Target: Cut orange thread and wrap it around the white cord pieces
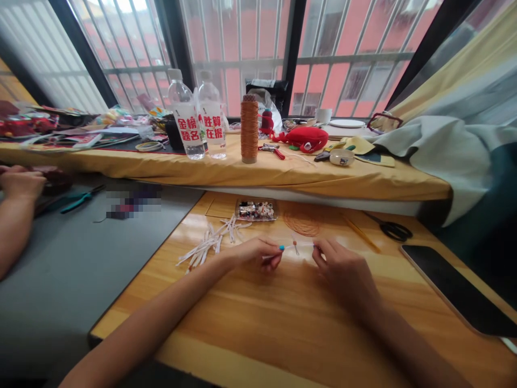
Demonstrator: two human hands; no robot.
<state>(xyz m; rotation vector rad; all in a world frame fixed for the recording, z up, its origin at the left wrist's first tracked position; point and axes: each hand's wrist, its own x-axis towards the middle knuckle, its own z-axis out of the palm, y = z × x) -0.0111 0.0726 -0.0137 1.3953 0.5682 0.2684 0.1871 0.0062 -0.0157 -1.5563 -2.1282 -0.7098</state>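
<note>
White cord [302, 246] runs crosswise — left hand [258, 253], right hand [343, 269] pinching ends.

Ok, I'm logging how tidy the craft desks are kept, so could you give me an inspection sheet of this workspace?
Surface: wooden table, grey mat on its left.
Job's things: white strip with a blue tip; pile of strips and bead tray behind it.
Clutter: scissors, phone, loose orange thread.
Hands: left hand and right hand each pinch an end of the white strip.
Cables: nothing seen.
Surroundings: ledge with bottles, thread spool, red toy; another person's hand at far left.
</note>
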